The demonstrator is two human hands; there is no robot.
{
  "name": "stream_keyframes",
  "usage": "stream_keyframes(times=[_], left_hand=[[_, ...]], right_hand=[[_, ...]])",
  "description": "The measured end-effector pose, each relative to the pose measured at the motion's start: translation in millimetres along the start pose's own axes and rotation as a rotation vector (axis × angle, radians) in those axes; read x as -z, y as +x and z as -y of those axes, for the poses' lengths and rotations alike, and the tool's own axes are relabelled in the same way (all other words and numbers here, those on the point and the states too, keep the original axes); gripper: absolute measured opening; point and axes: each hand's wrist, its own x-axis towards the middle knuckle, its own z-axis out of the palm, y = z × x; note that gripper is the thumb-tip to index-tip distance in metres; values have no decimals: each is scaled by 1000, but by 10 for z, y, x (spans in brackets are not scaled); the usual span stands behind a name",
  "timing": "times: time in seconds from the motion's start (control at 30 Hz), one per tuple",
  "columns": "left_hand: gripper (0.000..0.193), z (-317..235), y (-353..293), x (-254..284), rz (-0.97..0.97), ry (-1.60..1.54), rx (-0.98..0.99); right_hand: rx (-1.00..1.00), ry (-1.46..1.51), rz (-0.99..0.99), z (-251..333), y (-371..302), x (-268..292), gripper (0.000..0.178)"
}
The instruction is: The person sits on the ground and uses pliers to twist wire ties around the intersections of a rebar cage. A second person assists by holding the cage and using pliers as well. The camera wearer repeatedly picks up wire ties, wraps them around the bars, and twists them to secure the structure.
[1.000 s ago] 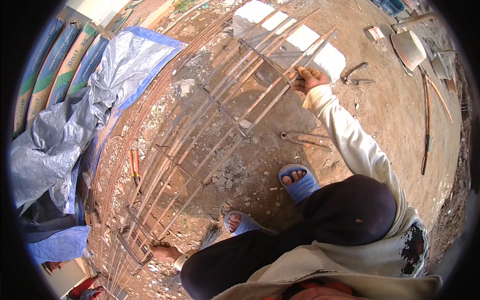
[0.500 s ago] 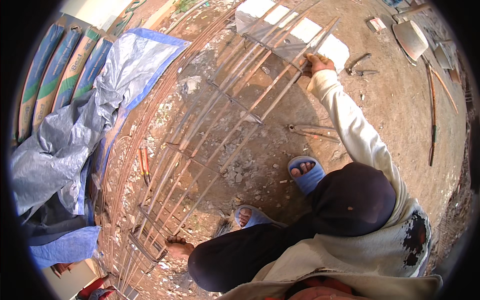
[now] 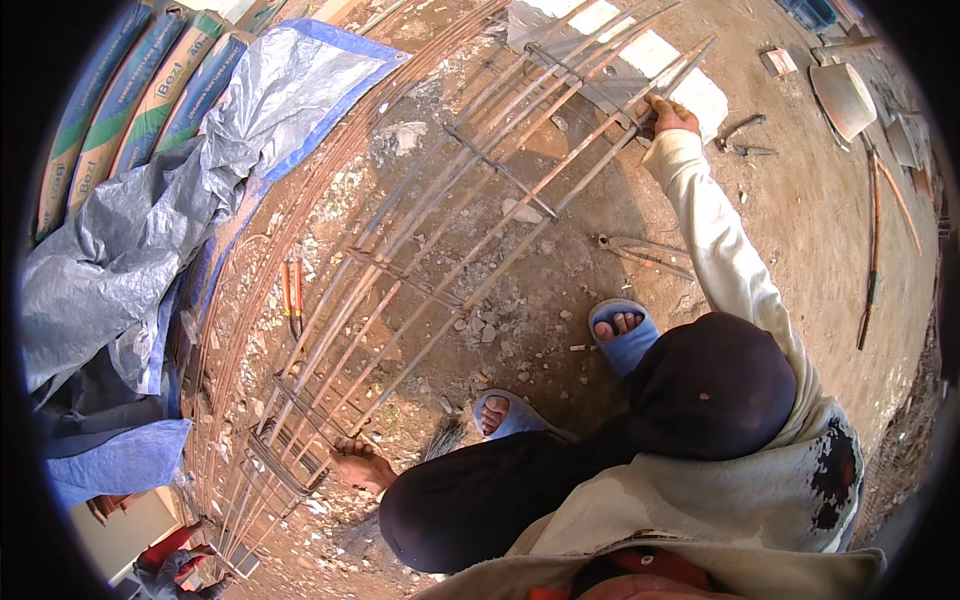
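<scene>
A long rebar cage (image 3: 450, 235), made of thin rusty bars with square stirrups along it, slants from the near left to the far right in front of me. My right hand (image 3: 670, 117) is closed round a bar by a stirrup at its far end, with the arm stretched out. Near the close end, my left hand (image 3: 362, 466) is closed at the edge bar, beside several bunched stirrups (image 3: 272, 462); its fingertips are partly hidden. My feet in blue sandals (image 3: 625, 335) are planted to the right of the cage.
Loose rebar (image 3: 270, 210) runs along the cage's left, beside a silver-blue tarp (image 3: 150, 240) and stacked bags (image 3: 95, 105). Red-handled pliers (image 3: 292, 295), a long-handled cutter (image 3: 650, 255) and pincers (image 3: 742, 135) lie on the dirt. Another person (image 3: 175, 565) is at lower left.
The view has shifted slightly, and the cage appears a little farther up and right. Both hands keep their places on it.
</scene>
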Motion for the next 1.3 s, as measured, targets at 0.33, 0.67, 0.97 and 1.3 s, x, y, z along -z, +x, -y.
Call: stream_keyframes(times=[0.33, 0.67, 0.97, 1.3], left_hand=[[36, -128, -2, 25, -49, 67, 37], [23, 49, 835, 441, 71, -544, -70], [26, 20, 512, 125, -97, -466, -148], [24, -76, 338, 75, -204, -612, -184]], right_hand=[[-48, 75, 156, -88, 84, 145, 25], [30, 1, 281, -245, -133, 99, 36], [98, 59, 278, -500, 25, 57, 32], [23, 61, 124, -346, -8, 77, 31]])
